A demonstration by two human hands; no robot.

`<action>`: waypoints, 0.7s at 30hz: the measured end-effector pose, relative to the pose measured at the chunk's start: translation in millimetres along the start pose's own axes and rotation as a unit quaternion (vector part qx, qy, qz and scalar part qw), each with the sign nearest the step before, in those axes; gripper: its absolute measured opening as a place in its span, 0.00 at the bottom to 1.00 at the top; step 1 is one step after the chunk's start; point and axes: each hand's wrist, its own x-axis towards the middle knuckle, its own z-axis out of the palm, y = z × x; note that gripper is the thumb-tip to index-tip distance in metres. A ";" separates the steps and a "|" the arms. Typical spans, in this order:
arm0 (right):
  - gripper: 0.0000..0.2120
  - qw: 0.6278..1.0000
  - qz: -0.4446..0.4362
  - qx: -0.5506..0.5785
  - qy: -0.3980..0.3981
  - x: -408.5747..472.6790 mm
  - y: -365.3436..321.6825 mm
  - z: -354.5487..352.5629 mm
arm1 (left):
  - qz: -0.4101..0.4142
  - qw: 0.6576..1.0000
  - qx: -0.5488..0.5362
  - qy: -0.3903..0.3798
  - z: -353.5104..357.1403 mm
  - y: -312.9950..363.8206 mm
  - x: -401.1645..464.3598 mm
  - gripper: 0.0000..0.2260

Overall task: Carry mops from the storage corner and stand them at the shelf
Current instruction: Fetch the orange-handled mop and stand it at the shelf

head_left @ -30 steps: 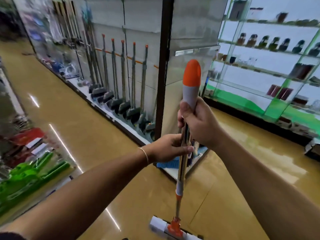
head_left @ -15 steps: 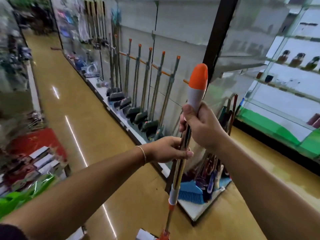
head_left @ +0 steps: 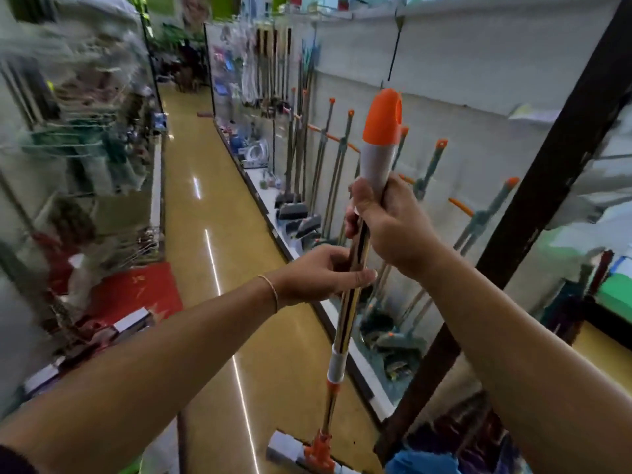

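Gripping the mop (head_left: 354, 268) in both fists, I held it nearly upright over the shiny floor (head_left: 219, 206) of the aisle. My right hand (head_left: 393, 227) wrapped the pole just under its grey-and-orange cap, and my left hand (head_left: 318, 275) clasped the metal shaft right below. Its head hung low near the floor, beside the shelf (head_left: 290, 248) where other mops (head_left: 328, 172) stood leaning.

we see open aisle floor (head_left: 201, 206) ahead on our left; on our right a row of standing mops (head_left: 337, 165) lines the shelf base (head_left: 273, 217), and a dark post (head_left: 533, 213) stands close.
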 end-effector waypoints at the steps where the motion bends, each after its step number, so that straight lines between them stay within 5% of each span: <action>1: 0.09 1.000 -0.004 0.012 -0.007 16.2 9.2 0.0 | -0.001 1.000 0.007 0.016 -10.1 -5.3 10.4 0.18; 21: 0.10 0.979 -0.078 0.129 -0.139 316.2 112.9 4.2 | -0.046 0.974 0.107 0.195 -220.2 -41.3 184.4 0.20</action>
